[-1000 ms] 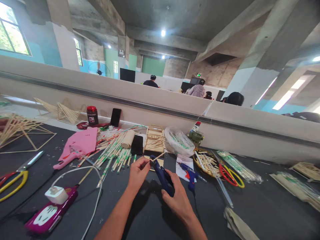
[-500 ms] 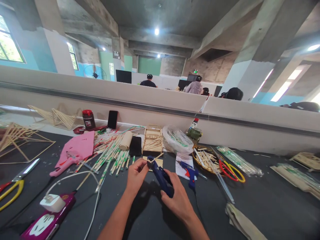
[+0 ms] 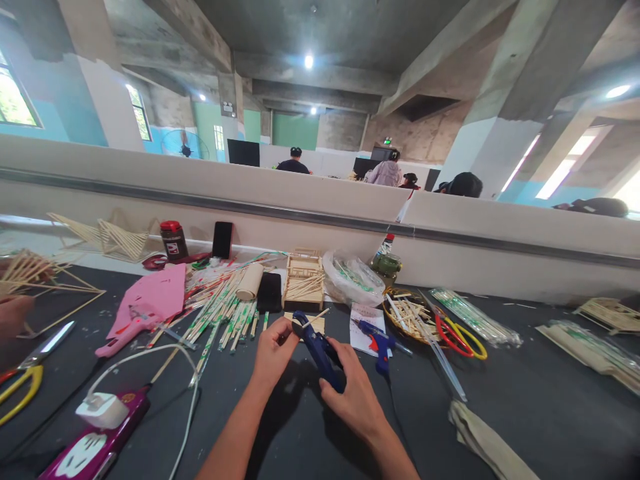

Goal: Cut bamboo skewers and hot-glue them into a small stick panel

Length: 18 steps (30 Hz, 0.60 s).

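The right hand is wrapped around the grip of a blue glue gun, its palm hiding most of the handle; only the barrel and nozzle show, pointing toward 11 o'clock. The left hand is curled nearly closed, thumb and fingertips pinching a thin bamboo stick whose near end is covered by the fingers. The nozzle tip meets the stick right at the pinch, and whether glue is coming out cannot be made out. Both sit at the middle of the dark table, low in the view.

At 9 o'clock another person's hand is cut off by the left edge beside a bamboo frame. Yellow-handled scissors and a magenta power strip are also clipped at the left and bottom edges. A folded cloth at 4 o'clock runs off the bottom.

From 10 to 2 o'clock the far side is crowded: a pile of chopsticks, a small stick-built box, a second glue gun, and a basket. The table is bare toward 3 o'clock and just under the forearms.
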{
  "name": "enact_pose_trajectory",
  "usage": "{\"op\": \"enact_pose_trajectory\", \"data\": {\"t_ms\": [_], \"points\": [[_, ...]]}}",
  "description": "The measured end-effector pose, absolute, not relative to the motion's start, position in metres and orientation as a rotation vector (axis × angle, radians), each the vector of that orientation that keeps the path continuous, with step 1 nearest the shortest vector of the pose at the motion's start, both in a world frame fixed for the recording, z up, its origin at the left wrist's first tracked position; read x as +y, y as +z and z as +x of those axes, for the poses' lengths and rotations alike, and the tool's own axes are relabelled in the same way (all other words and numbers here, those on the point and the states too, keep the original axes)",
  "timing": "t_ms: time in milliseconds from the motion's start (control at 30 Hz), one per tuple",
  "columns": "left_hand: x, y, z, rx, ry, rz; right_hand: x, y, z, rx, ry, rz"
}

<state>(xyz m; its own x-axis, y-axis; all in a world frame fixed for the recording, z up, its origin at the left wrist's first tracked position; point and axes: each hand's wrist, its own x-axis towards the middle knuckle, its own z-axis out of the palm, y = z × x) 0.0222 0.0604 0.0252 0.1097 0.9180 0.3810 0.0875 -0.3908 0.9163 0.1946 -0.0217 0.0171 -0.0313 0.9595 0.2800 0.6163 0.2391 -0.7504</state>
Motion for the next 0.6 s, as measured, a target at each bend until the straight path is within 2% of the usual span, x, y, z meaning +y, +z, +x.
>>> {"op": "enact_pose_trajectory", "data": {"t_ms": [600], "points": [[0.068,0.015,0.020,0.911,1.212,1.418,-0.020,0.014,0.195,-1.781,0.537,-1.469]]}}
